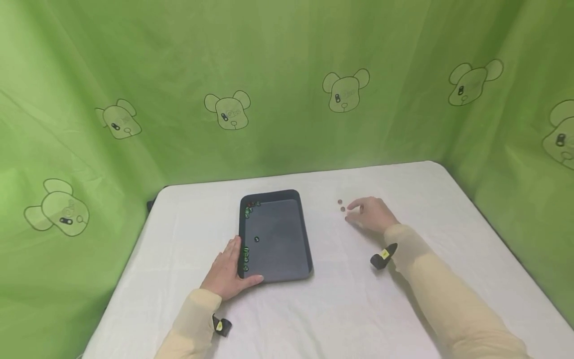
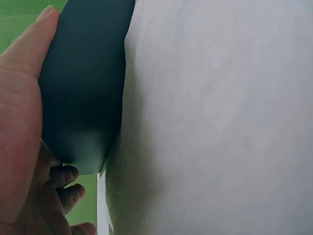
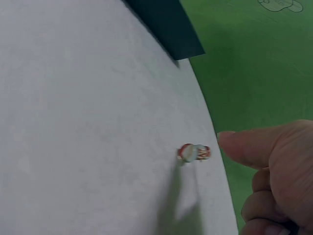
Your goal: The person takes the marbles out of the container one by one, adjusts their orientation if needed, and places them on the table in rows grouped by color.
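Against the near left corner of a dark grey rectangular tray (image 1: 278,239), my left hand (image 1: 228,271) rests with its fingers along the outer side and its thumb at the front rim. Several small round pieces with green on them lie inside, in one cluster (image 1: 248,209) at the far left corner and another group (image 1: 246,258) along the left wall. Right of the tray, my right hand (image 1: 371,215) reaches low over the cloth, thumb and forefinger apart. Just beyond those fingertips lie two small round pieces (image 1: 343,209), red and whitish in the right wrist view.
A white cloth (image 1: 358,309) covers the table. Green curtains (image 1: 287,139) with mouse-head drawings hang behind it and at both sides. Black straps with yellow tags (image 1: 384,254) hang at both wrists of the pale yellow sleeves.
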{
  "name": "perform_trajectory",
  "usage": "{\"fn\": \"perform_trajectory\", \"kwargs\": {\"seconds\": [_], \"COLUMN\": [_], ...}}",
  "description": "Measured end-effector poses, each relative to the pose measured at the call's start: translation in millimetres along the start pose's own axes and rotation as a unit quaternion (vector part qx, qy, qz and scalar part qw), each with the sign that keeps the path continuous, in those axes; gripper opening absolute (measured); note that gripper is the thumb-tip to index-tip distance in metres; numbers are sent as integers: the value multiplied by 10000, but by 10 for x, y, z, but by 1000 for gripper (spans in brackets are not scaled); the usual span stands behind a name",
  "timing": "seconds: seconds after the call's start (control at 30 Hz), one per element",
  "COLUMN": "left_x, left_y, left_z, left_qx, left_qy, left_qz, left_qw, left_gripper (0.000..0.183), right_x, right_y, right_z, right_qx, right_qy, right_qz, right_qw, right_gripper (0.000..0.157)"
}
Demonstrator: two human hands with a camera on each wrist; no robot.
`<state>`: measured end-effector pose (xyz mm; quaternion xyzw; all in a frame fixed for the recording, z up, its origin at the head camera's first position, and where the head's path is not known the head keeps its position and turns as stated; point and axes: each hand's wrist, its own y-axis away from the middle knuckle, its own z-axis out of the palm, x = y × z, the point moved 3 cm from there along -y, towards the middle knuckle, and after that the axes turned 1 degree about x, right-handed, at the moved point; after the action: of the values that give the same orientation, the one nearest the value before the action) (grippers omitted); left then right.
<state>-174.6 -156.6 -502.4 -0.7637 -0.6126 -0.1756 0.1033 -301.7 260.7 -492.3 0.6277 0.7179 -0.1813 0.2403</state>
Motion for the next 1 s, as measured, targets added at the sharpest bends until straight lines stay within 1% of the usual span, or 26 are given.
{"fn": "perform_trajectory", "kwargs": {"seconds": [0.23,0.37,0.5,0.63,0.8,1.0], "left_x": [-9,-10,-16,-19,-34,-47], "left_y": [-4,-6,-7,-10,-15,-31], "left_z": [-9,-8,-3,4,16,35], "left_qx": [15,24,44,61,75,147], "left_qy": [-25,8,-2,4,32,-66], "left_qz": [1,-12,-12,-10,-19,43], "left_qw": [10000,10000,10000,10000,10000,9999], "left_gripper": [123,123,123,124,124,125], "right_x": [-81,-159,-307,-493,-691,-900], "right_y": [-48,-72,-102,-145,-228,-376], "right_z": [-189,-239,-254,-242,-170,-48], "right_qx": [231,282,258,170,-27,-54], "right_qy": [-83,-185,-265,-323,-388,-156], "right_qz": [-100,-216,-394,-520,-568,-821], "right_qw": [9996,9992,9985,9980,9976,9965], "right_gripper": [30,31,31,32,33,31]}}
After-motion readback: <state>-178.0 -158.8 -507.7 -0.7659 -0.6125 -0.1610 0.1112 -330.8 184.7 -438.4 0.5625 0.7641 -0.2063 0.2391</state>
